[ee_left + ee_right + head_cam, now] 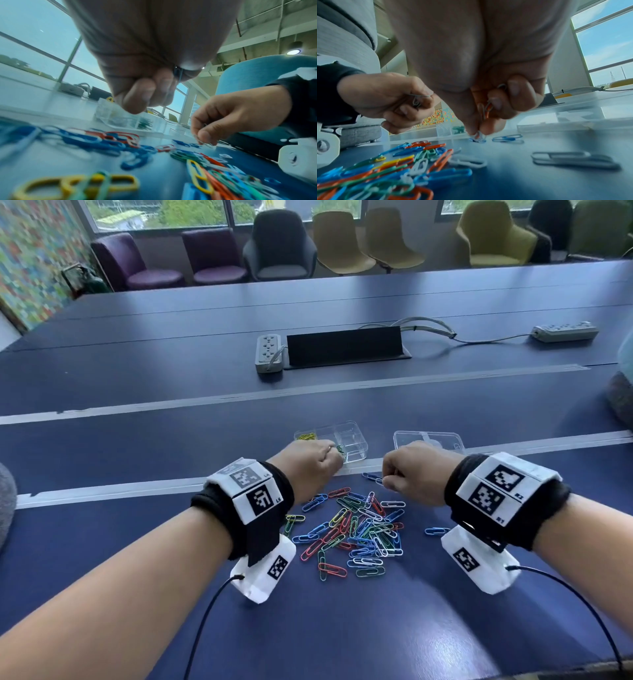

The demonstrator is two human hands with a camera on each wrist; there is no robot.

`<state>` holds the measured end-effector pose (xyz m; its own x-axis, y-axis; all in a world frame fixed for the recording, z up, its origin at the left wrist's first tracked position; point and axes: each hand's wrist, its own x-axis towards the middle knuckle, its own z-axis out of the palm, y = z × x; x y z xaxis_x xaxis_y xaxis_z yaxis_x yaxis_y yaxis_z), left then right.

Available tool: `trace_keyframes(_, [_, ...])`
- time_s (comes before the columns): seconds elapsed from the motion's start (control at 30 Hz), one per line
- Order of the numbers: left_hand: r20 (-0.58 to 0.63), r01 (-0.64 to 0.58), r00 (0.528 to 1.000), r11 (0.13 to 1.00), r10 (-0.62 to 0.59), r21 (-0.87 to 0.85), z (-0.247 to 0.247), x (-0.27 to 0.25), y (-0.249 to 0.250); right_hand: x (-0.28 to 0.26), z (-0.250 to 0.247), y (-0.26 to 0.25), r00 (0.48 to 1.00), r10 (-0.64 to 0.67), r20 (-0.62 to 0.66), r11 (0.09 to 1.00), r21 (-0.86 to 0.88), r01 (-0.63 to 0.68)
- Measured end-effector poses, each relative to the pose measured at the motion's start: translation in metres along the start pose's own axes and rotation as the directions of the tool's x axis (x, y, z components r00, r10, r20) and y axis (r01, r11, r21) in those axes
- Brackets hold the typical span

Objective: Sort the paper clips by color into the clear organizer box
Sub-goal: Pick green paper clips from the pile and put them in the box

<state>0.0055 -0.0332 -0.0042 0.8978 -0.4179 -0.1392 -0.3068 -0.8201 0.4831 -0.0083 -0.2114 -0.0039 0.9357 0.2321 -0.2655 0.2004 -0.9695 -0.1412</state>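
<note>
A mixed pile of coloured paper clips (352, 529) lies on the blue table in front of me. Behind it stands the clear organizer box (356, 440), with yellow clips (306, 436) in its far-left compartment and green clips (340, 452) in a near one. My left hand (317, 465) is curled at the box's near edge and holds a dark green clip (178, 73). My right hand (406, 474) is low over the pile's far edge; it keeps orange and grey clips (485, 110) in its curled fingers, and its fingertips pinch a pale clip (477, 136) on the table.
The box's clear lid (431, 440) lies to the right of the box. Two blue clips (371, 477) and another (436, 531) lie apart from the pile. Farther back are two power strips (269, 352) and a black cable flap (346, 345). Pale tape strips (102, 491) cross the table.
</note>
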Motion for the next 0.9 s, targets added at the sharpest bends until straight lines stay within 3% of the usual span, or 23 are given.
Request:
trace_keyframes(0.17, [-0.046,0.120,0.992,0.993,-0.119,0.007,-0.014,0.006,-0.016,0.001,-0.008,-0.010,0.998,0.017,0.052,1.000,-0.017,-0.016])
trace_keyframes(0.3, [-0.058,0.177,0.984,0.976,-0.171,0.126,-0.023,0.020,-0.019,0.003,-0.009,-0.022,0.995,0.020,0.100,0.999,-0.027,-0.018])
trace_keyframes(0.57, [0.014,0.064,0.997,0.937,-0.073,0.342,-0.015,0.037,-0.012,0.011,-0.015,-0.034,0.998,-0.041,0.056,0.999,0.030,0.040])
trace_keyframes(0.9, [-0.038,0.080,0.997,0.975,-0.074,0.205,-0.017,0.034,-0.019,0.041,-0.033,-0.047,0.998,-0.046,-0.048,0.992,0.114,0.051])
